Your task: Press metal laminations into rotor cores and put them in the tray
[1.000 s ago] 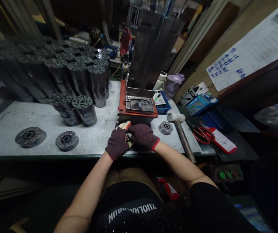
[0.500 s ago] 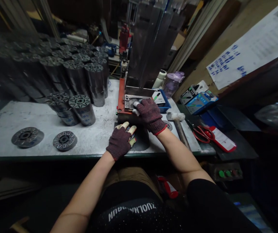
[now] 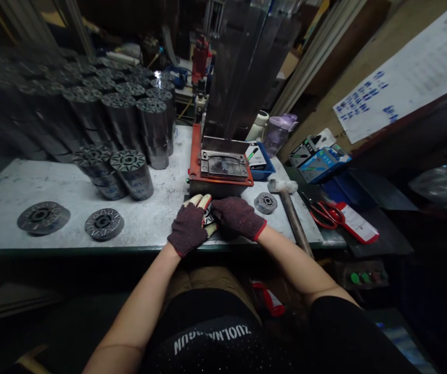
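Note:
My left hand (image 3: 189, 227), in a dark maroon glove with pale fingertips, is wrapped round the side of a round metal rotor core (image 3: 208, 216) near the table's front edge. Gloved the same way, my right hand (image 3: 238, 216) bends its fingers at the core's right side, and those fingertips are mostly hidden. Just behind both hands stands an orange-topped fixture (image 3: 221, 171) with a metal plate and a slot. To the right of my right hand lies another small rotor core (image 3: 265, 203), beside a white-headed mallet (image 3: 289, 208).
Tall stacks of rotor cores (image 3: 122, 114) fill the back left. Two flat cores, one of them this core (image 3: 104, 224), lie at the front left. Red-handled scissors (image 3: 327, 214), a blue tray (image 3: 264, 169) and a purple bottle (image 3: 279, 135) are on the right.
My right hand has come down from the fixture's plate to the rotor core by my left hand. The plate and the small core on the right are now uncovered. My left hand stays nearly in place.

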`<state>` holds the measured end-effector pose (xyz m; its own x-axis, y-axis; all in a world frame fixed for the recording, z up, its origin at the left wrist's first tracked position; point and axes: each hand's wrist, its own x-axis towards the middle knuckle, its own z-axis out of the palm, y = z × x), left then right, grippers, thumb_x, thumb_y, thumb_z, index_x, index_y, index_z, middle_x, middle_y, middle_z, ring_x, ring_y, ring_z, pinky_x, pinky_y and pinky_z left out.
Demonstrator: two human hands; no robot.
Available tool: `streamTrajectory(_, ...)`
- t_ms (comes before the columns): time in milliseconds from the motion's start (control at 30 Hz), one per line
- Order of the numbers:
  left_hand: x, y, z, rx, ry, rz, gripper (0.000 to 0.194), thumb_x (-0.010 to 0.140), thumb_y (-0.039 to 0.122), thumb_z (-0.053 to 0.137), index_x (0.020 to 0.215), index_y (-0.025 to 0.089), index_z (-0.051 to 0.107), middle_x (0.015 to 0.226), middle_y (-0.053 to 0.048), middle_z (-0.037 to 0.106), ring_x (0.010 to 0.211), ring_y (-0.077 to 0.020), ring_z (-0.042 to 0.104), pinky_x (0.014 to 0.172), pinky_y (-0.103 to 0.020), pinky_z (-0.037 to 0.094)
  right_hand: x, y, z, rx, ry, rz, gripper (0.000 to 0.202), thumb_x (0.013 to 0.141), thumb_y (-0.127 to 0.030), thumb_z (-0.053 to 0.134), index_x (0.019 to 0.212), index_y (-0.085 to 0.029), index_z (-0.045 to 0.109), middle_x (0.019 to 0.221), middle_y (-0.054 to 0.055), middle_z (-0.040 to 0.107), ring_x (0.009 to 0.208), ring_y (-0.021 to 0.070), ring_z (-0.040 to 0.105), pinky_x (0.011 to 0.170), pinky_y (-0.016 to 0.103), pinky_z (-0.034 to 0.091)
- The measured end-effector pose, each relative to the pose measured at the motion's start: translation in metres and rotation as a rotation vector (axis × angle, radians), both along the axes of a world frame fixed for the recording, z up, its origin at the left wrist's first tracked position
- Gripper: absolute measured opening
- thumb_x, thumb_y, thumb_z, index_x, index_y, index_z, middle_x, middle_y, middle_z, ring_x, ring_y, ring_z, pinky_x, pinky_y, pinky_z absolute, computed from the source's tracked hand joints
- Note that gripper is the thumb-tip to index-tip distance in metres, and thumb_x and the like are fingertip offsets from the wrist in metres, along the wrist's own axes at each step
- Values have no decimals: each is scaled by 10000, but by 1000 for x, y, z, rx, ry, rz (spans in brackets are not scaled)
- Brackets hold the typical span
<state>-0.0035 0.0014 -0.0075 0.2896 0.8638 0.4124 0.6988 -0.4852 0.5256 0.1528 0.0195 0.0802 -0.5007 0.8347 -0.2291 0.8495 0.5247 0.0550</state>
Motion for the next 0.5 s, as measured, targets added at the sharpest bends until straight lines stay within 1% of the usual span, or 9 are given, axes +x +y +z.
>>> streamTrajectory(67, -2, -1, 0, -5, -29, -34, 791, 782, 352, 747, 1486, 181, 430, 1475, -153, 494, 1374, -326, 459, 1160, -478, 380, -8, 4, 9, 19, -75, -3, 378, 996, -249, 440, 1308, -173, 640, 1111, 166, 743, 1024, 284, 698, 824, 351, 496)
streamTrajectory(100, -3, -1, 0, -10, -39, -44, 797, 786, 339, 740, 1497, 190, 413, 1479, -147, 492, 1382, -322, 453, 1163, -482, 378, -10, 5, 11, 32, -93, -3, 387, 1003, -247, 427, 1323, -169, 630, 1113, 170, 742, 1022, 285, 700, 825, 353, 496)
streamTrajectory(167, -4, -1, 0, -18, -42, -49, 774, 804, 329, 721, 1501, 198, 408, 1481, -145, 492, 1385, -317, 453, 1159, -488, 383, -8, 5, 6, 43, -65, -8, 384, 1008, -249, 424, 1327, -180, 627, 1141, 156, 740, 1030, 280, 699, 831, 349, 497)
streamTrajectory(267, -4, 0, 0, -21, -17, -44, 730, 822, 345, 711, 1479, 177, 443, 1476, -159, 497, 1369, -322, 471, 1149, -484, 394, 8, 0, -15, 44, 65, -69, 337, 1000, -265, 462, 1261, -197, 664, 1176, 128, 736, 1056, 263, 691, 865, 338, 500)
streamTrajectory(400, -4, 0, -1, -26, -10, -35, 748, 814, 352, 726, 1482, 185, 434, 1481, -154, 499, 1364, -317, 479, 1149, -485, 392, 28, -7, -49, 123, 270, -148, 325, 991, -230, 474, 1235, -138, 667, 1210, 144, 723, 1105, 240, 671, 958, 339, 487)
streamTrajectory(467, -4, 0, 0, -30, -20, -41, 742, 818, 342, 722, 1484, 198, 428, 1488, -145, 496, 1382, -308, 464, 1157, -477, 383, 30, -9, -59, 190, 374, -163, 334, 999, -224, 437, 1223, -126, 665, 1182, 145, 731, 1072, 237, 677, 950, 342, 495)
streamTrajectory(500, -4, -1, 0, -35, -23, -44, 742, 817, 339, 722, 1483, 200, 427, 1489, -142, 496, 1384, -305, 462, 1158, -472, 384, 30, -10, -62, 227, 418, -164, 338, 1002, -226, 419, 1208, -129, 668, 1163, 145, 735, 1050, 237, 680, 939, 344, 499)
